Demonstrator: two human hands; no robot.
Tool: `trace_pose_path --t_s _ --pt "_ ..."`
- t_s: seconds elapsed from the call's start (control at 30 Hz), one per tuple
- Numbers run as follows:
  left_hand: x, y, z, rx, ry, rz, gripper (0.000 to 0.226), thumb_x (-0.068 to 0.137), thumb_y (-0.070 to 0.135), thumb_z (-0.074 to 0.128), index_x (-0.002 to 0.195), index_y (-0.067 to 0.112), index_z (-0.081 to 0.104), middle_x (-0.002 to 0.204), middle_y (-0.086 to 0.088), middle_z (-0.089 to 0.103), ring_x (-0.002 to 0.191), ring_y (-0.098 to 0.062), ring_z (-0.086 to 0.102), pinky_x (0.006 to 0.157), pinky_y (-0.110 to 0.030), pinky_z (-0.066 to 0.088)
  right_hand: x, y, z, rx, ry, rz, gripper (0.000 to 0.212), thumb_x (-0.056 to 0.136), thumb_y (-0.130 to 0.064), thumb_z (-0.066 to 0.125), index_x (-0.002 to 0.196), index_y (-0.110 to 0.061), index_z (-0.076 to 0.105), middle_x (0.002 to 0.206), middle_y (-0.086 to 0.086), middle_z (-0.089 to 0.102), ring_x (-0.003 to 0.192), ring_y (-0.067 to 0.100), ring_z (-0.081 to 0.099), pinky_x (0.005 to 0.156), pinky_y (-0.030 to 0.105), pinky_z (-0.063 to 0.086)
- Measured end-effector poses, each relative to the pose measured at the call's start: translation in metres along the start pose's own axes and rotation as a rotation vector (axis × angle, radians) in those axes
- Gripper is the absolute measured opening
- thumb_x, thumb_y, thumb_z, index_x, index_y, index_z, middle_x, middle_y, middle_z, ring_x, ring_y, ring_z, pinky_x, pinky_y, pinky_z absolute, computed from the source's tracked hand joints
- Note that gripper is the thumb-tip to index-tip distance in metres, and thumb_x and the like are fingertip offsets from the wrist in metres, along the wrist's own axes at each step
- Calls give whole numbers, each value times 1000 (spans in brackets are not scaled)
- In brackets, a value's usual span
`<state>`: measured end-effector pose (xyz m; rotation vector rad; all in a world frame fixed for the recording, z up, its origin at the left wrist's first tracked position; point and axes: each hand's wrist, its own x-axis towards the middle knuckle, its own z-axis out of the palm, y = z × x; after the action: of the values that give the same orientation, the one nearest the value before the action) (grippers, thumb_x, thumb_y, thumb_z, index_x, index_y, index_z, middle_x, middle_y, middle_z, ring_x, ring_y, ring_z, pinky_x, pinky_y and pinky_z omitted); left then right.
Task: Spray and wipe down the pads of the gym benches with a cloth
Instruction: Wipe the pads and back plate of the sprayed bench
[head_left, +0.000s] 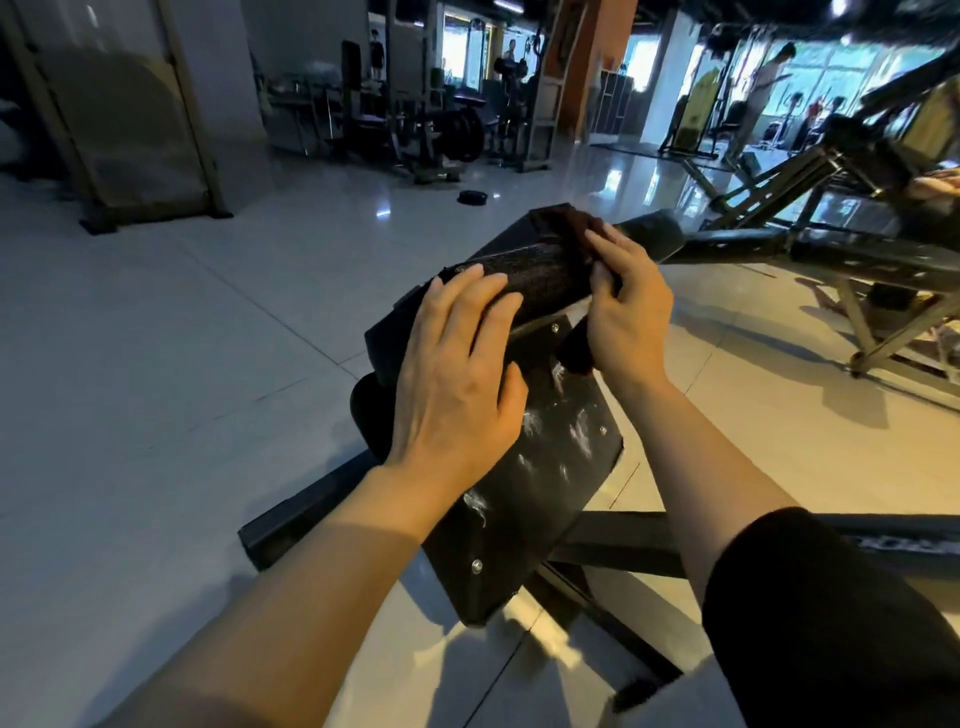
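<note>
Head view looks down on one black bench pad (524, 280), a textured cushion tilted up on a black steel frame (613, 540), with two bare hands on it. Left hand (457, 379) lies flat over the near left end of the pad, its fingers (488, 296) straight and spread, pressing on the surface and curled round nothing. Right hand (626, 312) is at the right end of the pad, fingers bent and pinching one dark brownish cloth (576, 221); part of the cloth is draped over the pad's far upper corner and another fold hangs below that hand, beside the pad's underside. Beneath the pad, a black backing board (524, 499) shows white scuff marks and four small screws. Right forearm ends in one black sleeve (831, 613). Beyond the pad, a padded roller (649, 236) sticks out to the right of the cloth. Further behind the pad, across the glossy tiled floor (156, 364), one weight plate (472, 197) lies flat, and a standing person (769, 83) is near the bright windows, well apart from the pad.
</note>
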<state>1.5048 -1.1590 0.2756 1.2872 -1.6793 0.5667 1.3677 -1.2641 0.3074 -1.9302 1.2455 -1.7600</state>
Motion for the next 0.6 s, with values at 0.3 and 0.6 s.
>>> trace_pose_path --t_s 0.3,0.6 --pt "-2 6 11 41 49 -37 51 79 11 68 127 6 53 136 -12 48 137 -27 33 119 -45 23 7 -5 0 74 -80 160 38 100 -14 46 138 -16 52 136 2 52 125 9 45 110 28 35" --pt "-2 5 16 54 64 -30 57 78 8 68 131 8 47 138 -11 44 139 -28 32 120 -45 21 3 -2 -3 53 -134 16 39 99 -7 46 137 -15 54 141 1 51 130 4 41 109 11 28"
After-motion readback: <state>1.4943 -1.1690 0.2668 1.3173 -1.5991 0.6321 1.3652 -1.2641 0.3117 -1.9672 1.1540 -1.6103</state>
